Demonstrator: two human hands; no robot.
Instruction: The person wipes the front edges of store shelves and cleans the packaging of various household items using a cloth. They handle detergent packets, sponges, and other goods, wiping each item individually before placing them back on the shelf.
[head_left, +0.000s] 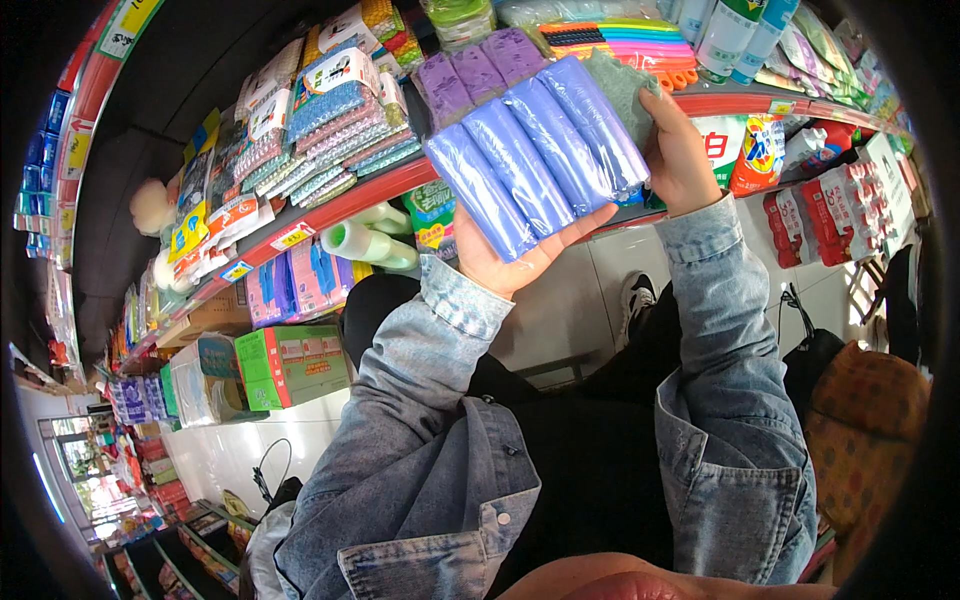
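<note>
A clear plastic pack of several blue-violet rolls (536, 154) lies tilted across my left hand (502, 259), whose palm and fingers support it from below. At the pack's upper right, my right hand (679, 154) pinches a crumpled grey-green piece of material (619, 94) between thumb and fingers; whether it also touches the pack is unclear. Just behind the rolls, a pack of purple patterned rolls (480, 71) sits on the shelf. Folded cleaning cloths in paper bands (337, 105) are stacked to its left, and colourful plastic-handled items (622, 49) lie to its right.
The red shelf edge (360, 199) curves in front of me. Below it stand pale green rolls (375, 236), a green and red carton (292, 367) and detergent bags (757, 154). Shrink-wrapped red bottles (832, 214) are at the right. A brown patterned garment (862, 435) shows at the lower right.
</note>
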